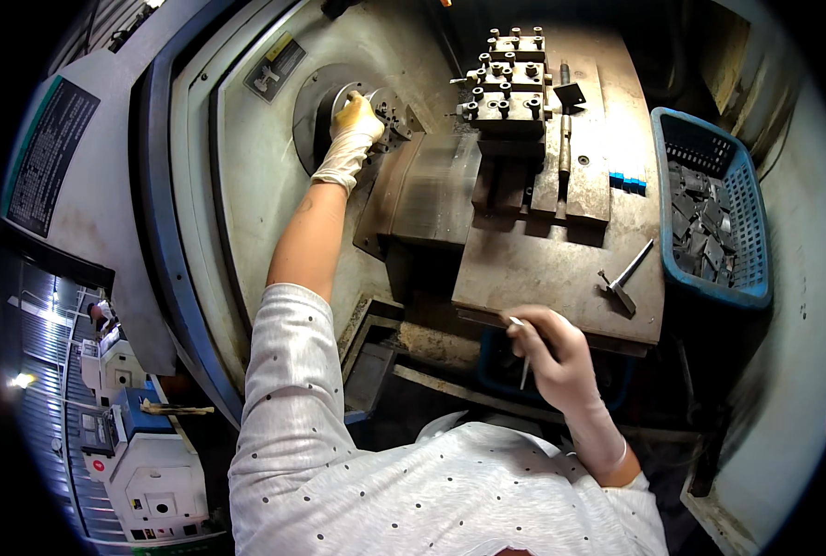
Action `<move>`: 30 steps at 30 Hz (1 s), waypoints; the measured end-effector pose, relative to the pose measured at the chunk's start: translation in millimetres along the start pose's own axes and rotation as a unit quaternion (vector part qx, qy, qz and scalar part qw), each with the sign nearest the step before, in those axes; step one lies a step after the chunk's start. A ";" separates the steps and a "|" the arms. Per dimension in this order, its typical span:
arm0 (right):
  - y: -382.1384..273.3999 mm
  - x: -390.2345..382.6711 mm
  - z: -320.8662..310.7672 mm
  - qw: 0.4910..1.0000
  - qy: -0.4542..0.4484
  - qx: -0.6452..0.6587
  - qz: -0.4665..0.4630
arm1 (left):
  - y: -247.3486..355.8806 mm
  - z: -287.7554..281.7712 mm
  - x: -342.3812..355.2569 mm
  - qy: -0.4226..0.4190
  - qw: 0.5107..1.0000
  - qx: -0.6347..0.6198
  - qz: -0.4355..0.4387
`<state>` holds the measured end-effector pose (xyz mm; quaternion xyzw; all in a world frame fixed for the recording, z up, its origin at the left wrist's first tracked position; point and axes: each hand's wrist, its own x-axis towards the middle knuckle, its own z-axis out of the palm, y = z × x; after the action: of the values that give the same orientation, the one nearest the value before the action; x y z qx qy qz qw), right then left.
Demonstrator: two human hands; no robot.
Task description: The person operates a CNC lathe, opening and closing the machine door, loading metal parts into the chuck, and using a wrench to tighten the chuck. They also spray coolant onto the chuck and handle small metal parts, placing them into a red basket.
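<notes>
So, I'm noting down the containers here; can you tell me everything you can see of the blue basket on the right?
The blue basket looks like plastic, roughly rectangular and open-topped, with a thick rim and walls pierced by many small holes. It appears upright, just right of the metal table, its long side along the table's edge. Jumbled dark grey, flat, angular pieces lie inside, covering its bottom. What supports it is hidden.

Metal table [533,278], plate [588,190], blue pieces [627,183], T-shaped tool [621,295]

Ribbed metal cladding [44,347] is seen at far left, a bright lamp [21,381] before it; white machinery [161,463] is placed nearby.
</notes>
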<state>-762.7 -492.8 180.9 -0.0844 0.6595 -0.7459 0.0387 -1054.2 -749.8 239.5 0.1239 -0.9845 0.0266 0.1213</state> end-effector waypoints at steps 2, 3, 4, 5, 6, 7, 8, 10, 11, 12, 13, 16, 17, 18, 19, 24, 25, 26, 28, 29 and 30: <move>-16.1 40.1 23.2 0.996 -0.030 0.084 -0.013 | -1.7 -6.5 7.2 -0.014 1.000 -0.005 0.003; -10.8 72.4 37.3 0.994 -0.024 0.102 -0.030 | -3.4 -7.0 8.8 -0.026 1.000 -0.005 0.000; -4.8 104.0 52.8 0.992 -0.019 0.120 -0.046 | -5.9 -7.2 9.4 -0.039 0.999 -0.006 -0.005; 1.8 135.8 68.5 0.989 -0.014 0.136 -0.062 | -8.2 -4.1 9.1 -0.039 0.999 0.003 0.006; 12.7 167.7 88.5 0.989 0.013 0.098 -0.113 | -16.3 -4.9 5.5 -0.035 0.999 0.018 0.010; 17.8 194.0 99.5 0.996 -0.013 0.089 -0.022 | -15.5 -3.4 5.1 -0.026 1.000 0.015 0.004; 46.0 232.9 115.6 0.995 0.045 0.031 -0.083 | -0.2 -7.1 5.8 -0.015 1.000 0.010 0.008; 61.1 265.5 125.2 0.991 0.076 -0.076 -0.082 | 12.3 -10.3 7.8 -0.031 0.999 -0.002 0.018; 64.6 269.5 134.7 0.991 0.064 -0.091 -0.070 | 7.0 -9.6 3.0 -0.048 0.999 -0.002 -0.002; 67.5 274.1 142.8 0.991 0.053 -0.106 -0.059 | 3.5 -9.6 1.0 -0.049 0.999 -0.004 0.008; 70.0 279.3 148.9 0.991 0.056 -0.108 -0.059 | 3.7 -12.9 -0.7 -0.050 0.999 0.004 0.018; 77.5 278.3 163.2 0.990 0.060 -0.121 -0.047 | -1.9 -12.0 -1.9 -0.065 0.998 0.004 0.016; 79.5 278.5 168.7 0.990 0.070 -0.109 -0.058 | -10.3 -9.0 1.7 -0.041 0.999 -0.002 0.018; 81.7 278.5 171.7 0.991 0.071 -0.096 -0.058 | -14.5 -6.4 4.3 -0.048 0.999 0.001 0.025; 83.8 278.6 173.7 0.992 0.073 -0.083 -0.058 | -17.7 -5.3 6.3 -0.055 0.998 0.004 0.032; 96.7 289.9 170.8 0.992 0.068 -0.047 -0.100 | -17.1 -3.7 -2.3 0.009 0.997 -0.020 0.080; 97.0 290.2 167.1 0.993 0.052 -0.052 -0.088 | -20.0 2.8 -0.2 0.050 0.994 -0.023 0.089; 95.4 288.3 164.0 0.995 0.034 -0.057 -0.075 | -19.7 2.3 -1.5 0.031 0.997 -0.020 0.071; 95.3 286.6 160.0 0.995 0.029 -0.051 -0.077 | -18.4 0.3 -4.3 -0.008 0.999 -0.016 0.034; 94.7 286.2 158.5 0.996 0.028 -0.045 -0.076 | -19.6 0.3 -2.7 -0.004 0.999 -0.009 0.045; 94.1 285.6 157.3 0.996 0.027 -0.039 -0.075 | -18.5 0.4 -3.4 -0.007 0.999 0.007 0.049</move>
<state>-1020.6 -706.8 127.3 -0.1149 0.6809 -0.7223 -0.0390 -1046.4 -766.9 238.7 0.0768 -0.9900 0.0380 0.1117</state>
